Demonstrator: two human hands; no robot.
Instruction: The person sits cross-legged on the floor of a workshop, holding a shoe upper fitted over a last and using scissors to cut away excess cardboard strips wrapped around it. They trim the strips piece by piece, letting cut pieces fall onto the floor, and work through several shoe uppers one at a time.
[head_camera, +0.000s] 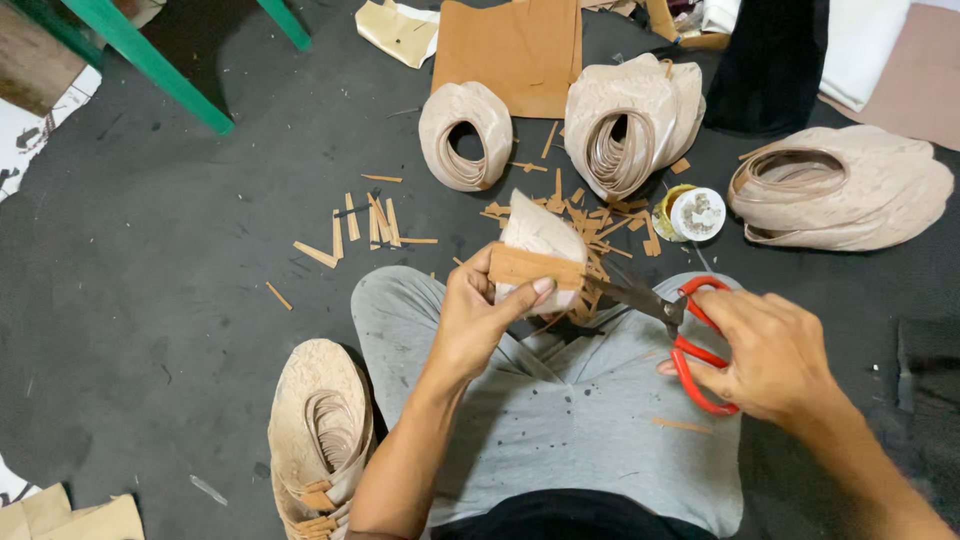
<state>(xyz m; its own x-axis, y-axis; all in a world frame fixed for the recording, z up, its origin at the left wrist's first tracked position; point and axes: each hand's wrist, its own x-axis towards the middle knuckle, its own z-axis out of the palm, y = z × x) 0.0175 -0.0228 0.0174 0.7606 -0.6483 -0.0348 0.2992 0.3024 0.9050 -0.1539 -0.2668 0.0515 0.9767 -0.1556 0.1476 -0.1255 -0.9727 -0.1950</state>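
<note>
The left hand (478, 318) grips a beige shoe upper (538, 240) with a tan strap (535, 267) across it, thumb pressed on the strap, holding it above the lap in grey shorts (560, 400). The right hand (765, 355) has its fingers closed through the handles of red-handled scissors (690, 340), blades pointing at the strap's end. Tan offcuts (375, 222) litter the dark floor (150, 280); stacks of beige uppers (630, 120) and a small round tin (692, 213) lie beyond.
</note>
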